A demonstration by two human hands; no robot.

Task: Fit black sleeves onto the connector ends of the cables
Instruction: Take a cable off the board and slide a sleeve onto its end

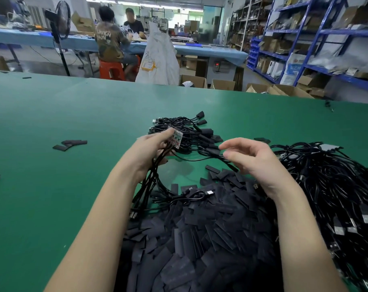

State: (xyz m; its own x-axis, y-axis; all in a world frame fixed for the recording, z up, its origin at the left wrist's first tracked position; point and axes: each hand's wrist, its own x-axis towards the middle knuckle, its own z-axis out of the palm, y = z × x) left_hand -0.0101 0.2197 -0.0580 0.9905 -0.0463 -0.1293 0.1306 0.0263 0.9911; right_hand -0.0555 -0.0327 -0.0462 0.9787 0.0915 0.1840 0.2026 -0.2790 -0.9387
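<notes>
My left hand (pixel 151 148) grips a bunch of black cables (pixel 149 186) whose bare circuit-board connector ends (pixel 175 138) stick up past my fingers. My right hand (pixel 252 159) hovers to the right of them with fingers loosely curled; whether they touch the cable beneath them I cannot tell. A large heap of flat black sleeves (pixel 200 232) lies below my hands. Beyond them sits a pile of cables with sleeves fitted (pixel 189 133). A big tangle of unsleeved black cables (pixel 330 186) fills the right side.
All of this rests on a green table (pixel 52 127). A few loose sleeves (pixel 70 144) lie at the left. Past the table's far edge are cardboard boxes (pixel 193 81), a white sack (pixel 160 57), seated people at a blue bench, a fan and blue shelving.
</notes>
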